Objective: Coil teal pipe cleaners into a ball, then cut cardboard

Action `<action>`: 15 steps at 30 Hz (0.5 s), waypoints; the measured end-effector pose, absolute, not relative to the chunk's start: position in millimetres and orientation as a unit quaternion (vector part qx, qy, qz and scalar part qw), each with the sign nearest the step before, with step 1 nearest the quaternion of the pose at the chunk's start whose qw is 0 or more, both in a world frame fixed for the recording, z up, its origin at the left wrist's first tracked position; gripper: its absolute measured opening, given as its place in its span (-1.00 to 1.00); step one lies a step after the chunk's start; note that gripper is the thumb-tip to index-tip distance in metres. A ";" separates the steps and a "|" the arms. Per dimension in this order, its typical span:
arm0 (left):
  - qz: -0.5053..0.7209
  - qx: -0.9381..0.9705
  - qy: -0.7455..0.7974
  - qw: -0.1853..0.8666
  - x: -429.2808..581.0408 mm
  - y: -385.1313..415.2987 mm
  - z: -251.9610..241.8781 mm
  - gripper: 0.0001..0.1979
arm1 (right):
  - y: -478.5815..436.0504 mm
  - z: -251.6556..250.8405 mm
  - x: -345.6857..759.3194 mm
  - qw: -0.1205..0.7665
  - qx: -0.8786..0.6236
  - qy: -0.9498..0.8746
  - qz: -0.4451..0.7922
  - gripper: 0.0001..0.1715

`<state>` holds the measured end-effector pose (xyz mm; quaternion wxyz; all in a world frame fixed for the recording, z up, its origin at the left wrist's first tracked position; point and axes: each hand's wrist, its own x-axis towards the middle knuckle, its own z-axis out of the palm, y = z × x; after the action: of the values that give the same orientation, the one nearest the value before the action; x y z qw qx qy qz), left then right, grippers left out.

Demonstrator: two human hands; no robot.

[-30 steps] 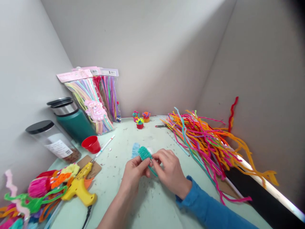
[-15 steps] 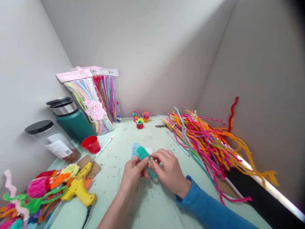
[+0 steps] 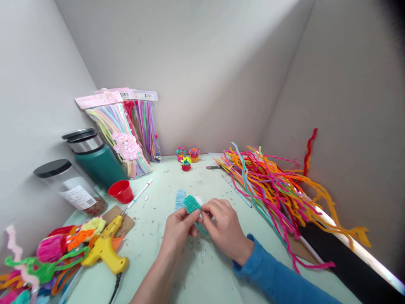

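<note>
Between my hands is a teal fuzzy piece of pipe cleaner work [image 3: 192, 204], with rows packed side by side and a loose teal strand hanging below. My left hand [image 3: 181, 224] pinches its lower edge between thumb and fingers. At the right edge, my right hand [image 3: 221, 221] has thumb and fingertips closed where the teal strand meets the piece. A light blue ridged piece [image 3: 180, 199] lies on the table just behind, partly covered. Something white [image 3: 199, 199] shows beside the teal piece, mostly hidden.
Left stand a yellow glue gun [image 3: 106, 249], red cup [image 3: 121, 192], clear jar [image 3: 68, 188], green bottle [image 3: 98, 162] and bagged pipe cleaners [image 3: 118, 135]. Small pipe cleaner pots [image 3: 186, 164] sit at the back. Loose pipe cleaners [image 3: 268, 181] are heaped right; coloured ones [image 3: 52, 249] lie left.
The teal piece has tilted slightly and shifted a little to the right. The loose strand below it shows less. Both hands keep almost the same place and grip.
</note>
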<state>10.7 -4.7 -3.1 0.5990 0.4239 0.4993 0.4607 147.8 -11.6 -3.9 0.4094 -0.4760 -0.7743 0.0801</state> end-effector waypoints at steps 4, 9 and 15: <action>0.440 0.443 0.525 0.578 9.5 -3.3 -7.7 -0.73 | -11.0 -2.7 148.0 0.392 -0.478 -0.785 0.039 -0.88; 0.420 0.456 0.543 0.566 10.0 -3.8 -7.9 -0.68 | -8.9 -4.3 148.6 0.401 -0.495 -0.771 0.008 -0.88; 0.408 0.468 0.542 0.566 10.9 -3.6 -5.9 -0.68 | -8.4 -10.3 145.2 0.452 -0.528 -0.715 0.073 -0.90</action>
<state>10.9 -3.6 -5.9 0.5662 0.4678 0.5422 0.4081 145.2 -8.4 -10.3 0.4518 -0.5279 -0.7154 0.0729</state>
